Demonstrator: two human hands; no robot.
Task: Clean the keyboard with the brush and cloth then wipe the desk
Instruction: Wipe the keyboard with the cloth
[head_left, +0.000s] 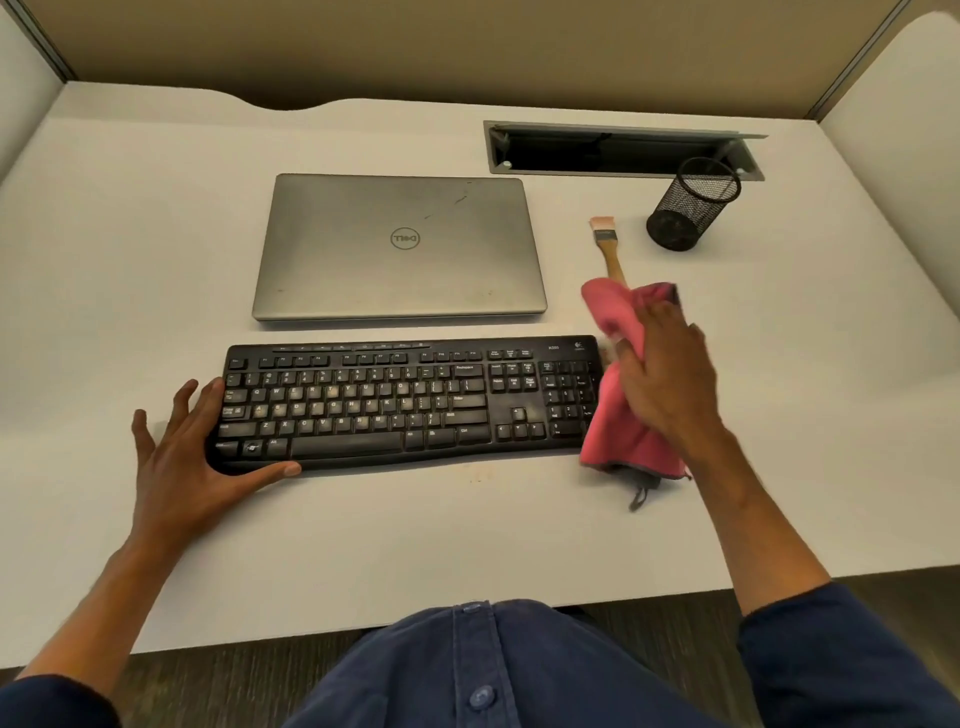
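Navy shirt front and two bare forearms fill the near edge, reaching out over the white surface. On the near left, the left hand lies spread and flat, thumb along the near rim of the black keyboard and fingers against its left end, holding nothing; that looks like a brace to keep the board from sliding under a wipe. Pale dust marks show on several keys, so the keyboard cleaning seems unfinished.

At the right end of the keyboard, the right hand is raised, back of the hand toward the camera, fingers curled into a bunch of pink cloth. This grip is closed on the cloth, which drapes down beside the number pad with a grey edge hanging at the bottom; whether it touches the keys cannot be told. The hand is slightly blurred.

Farther off on the right, the wooden-handled brush lies on the surface, bristles away, its handle end hidden behind the cloth, untouched by either hand. A black mesh pen cup stands beyond it, and a closed Dell laptop sits just behind the keyboard.
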